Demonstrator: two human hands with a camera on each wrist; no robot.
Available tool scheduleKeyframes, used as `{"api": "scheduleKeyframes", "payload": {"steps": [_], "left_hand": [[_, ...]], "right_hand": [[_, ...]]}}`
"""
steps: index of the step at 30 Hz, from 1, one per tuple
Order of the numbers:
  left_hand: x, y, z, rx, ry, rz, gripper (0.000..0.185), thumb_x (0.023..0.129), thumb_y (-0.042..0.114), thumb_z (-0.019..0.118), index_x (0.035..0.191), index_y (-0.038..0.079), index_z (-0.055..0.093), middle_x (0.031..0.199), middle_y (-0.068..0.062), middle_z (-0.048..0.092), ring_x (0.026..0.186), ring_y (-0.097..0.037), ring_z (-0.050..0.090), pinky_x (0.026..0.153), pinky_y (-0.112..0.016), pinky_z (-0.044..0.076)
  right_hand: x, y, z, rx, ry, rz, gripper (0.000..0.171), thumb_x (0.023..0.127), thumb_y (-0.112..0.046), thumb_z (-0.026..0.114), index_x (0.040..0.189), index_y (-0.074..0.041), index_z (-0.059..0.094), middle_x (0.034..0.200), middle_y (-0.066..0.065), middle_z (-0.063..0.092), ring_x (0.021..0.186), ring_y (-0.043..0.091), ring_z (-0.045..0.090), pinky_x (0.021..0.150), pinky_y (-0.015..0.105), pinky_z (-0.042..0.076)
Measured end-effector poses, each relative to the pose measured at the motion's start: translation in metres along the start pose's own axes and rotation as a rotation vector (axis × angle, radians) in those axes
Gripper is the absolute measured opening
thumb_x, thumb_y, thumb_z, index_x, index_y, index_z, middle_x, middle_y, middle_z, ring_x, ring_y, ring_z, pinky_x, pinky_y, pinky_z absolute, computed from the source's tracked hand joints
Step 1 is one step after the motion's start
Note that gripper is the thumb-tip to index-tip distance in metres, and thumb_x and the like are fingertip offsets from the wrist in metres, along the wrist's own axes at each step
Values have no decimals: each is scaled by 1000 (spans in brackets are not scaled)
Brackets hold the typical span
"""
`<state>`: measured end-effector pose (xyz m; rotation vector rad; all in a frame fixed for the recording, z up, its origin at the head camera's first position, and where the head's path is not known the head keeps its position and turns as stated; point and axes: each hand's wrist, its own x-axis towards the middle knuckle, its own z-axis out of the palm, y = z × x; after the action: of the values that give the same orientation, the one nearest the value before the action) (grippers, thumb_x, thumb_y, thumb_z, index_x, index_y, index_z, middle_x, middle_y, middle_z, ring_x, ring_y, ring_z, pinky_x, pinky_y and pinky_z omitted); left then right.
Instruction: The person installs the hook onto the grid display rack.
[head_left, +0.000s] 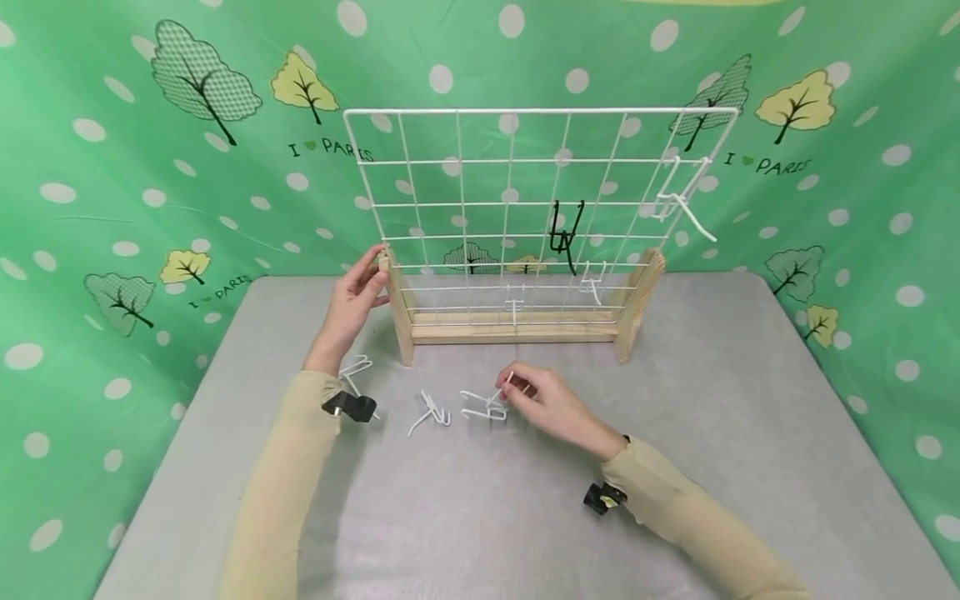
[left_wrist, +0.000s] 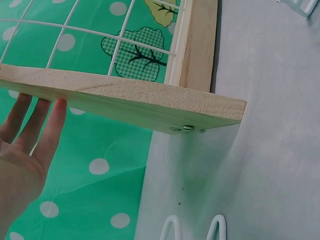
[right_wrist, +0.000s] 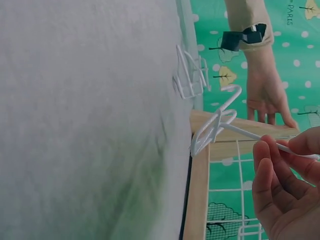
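My right hand (head_left: 551, 404) pinches the straight prong of a white wire hook (head_left: 487, 408) between thumb and fingers, in front of the rack. In the right wrist view the hook's bent double-wire end (right_wrist: 215, 127) points away from the fingertips. My left hand (head_left: 348, 304) is at the left wooden post (head_left: 400, 321) of a white wire grid rack (head_left: 483, 160). Straight fingers (left_wrist: 52, 130) rest against the post's outer face in the left wrist view. Another white hook (head_left: 430, 412) lies on the table, and one more (head_left: 356, 367) is partly covered by the left wrist.
On the grid hang a black hook (head_left: 562, 242), a large white hook (head_left: 675, 200) at the right edge, and two smaller white ones (head_left: 594, 285) lower down. A wooden crossbar (head_left: 513, 333) joins the posts. Behind the grey table (head_left: 480, 508) hangs a green patterned cloth (head_left: 247, 200).
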<state>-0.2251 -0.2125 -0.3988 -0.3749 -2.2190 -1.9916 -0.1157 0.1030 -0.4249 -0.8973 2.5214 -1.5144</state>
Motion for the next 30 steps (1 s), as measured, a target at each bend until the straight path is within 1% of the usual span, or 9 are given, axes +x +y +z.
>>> {"api": "scheduleKeyframes", "payload": {"steps": [6, 7, 9, 13, 15, 19, 22, 27, 30], "left_hand": [[0, 0, 1, 31, -8, 3, 47, 103, 9, 45, 149, 7, 35, 136, -28, 47, 108, -11, 54, 81, -23, 54], [0, 0, 1, 37, -8, 8, 47, 103, 8, 44, 149, 6, 34, 136, -29, 47, 108, -10, 54, 81, -23, 54], [-1, 0, 2, 42, -7, 15, 48, 103, 7, 43, 150, 5, 32, 136, -30, 46, 107, -10, 54, 81, -22, 53], [-2, -1, 3, 37, 4, 17, 48, 103, 12, 45, 150, 9, 34, 136, -27, 47, 107, -10, 53, 80, -21, 53], [-2, -3, 3, 32, 12, 19, 48, 103, 16, 47, 150, 11, 35, 135, -26, 48, 107, -11, 54, 80, -21, 52], [-2, -4, 4, 25, 21, 30, 50, 102, 22, 49, 150, 13, 37, 133, -26, 49, 108, -14, 54, 81, -22, 52], [-2, -4, 5, 24, 25, 31, 50, 102, 24, 50, 150, 14, 37, 134, -26, 48, 109, -15, 53, 81, -22, 52], [-1, -4, 5, 18, 25, 30, 49, 102, 17, 49, 150, 13, 36, 134, -27, 48, 108, -14, 53, 80, -22, 52], [-1, -3, 5, 9, 25, 18, 49, 102, 14, 48, 150, 12, 36, 133, -25, 49, 107, -13, 54, 80, -22, 53]], "right_hand": [[0, -4, -6, 25, 30, -21, 11, 94, 2, 55, 96, 3, 66, 82, 15, 68, 68, 30, 63, 60, 28, 55], [0, -5, -7, 27, 37, -24, 11, 94, 2, 55, 96, 3, 66, 83, 15, 68, 69, 30, 63, 60, 28, 55], [0, -6, -9, 27, 55, -21, 11, 94, 2, 56, 96, 2, 67, 83, 14, 69, 69, 25, 64, 60, 29, 55], [1, -9, -13, 29, 90, -7, 10, 93, 4, 57, 96, 2, 67, 83, 14, 69, 68, 13, 62, 60, 30, 55], [3, -11, -15, 33, 102, 1, 10, 92, 6, 58, 96, 4, 66, 82, 15, 69, 67, 12, 61, 59, 31, 55], [5, -15, -19, 31, 122, -1, 10, 90, 11, 57, 95, 8, 65, 81, 18, 68, 66, 15, 62, 58, 33, 55], [5, -29, -24, 25, 143, -19, 10, 89, 15, 56, 92, 10, 63, 79, 20, 68, 65, 19, 63, 57, 33, 54], [4, -55, -33, 48, 190, -31, 10, 87, 17, 55, 91, 10, 61, 77, 21, 67, 64, 31, 64, 57, 31, 53], [5, -59, -36, 65, 219, -43, 11, 86, 18, 55, 90, 9, 60, 77, 22, 67, 65, 36, 64, 56, 32, 53]]}}
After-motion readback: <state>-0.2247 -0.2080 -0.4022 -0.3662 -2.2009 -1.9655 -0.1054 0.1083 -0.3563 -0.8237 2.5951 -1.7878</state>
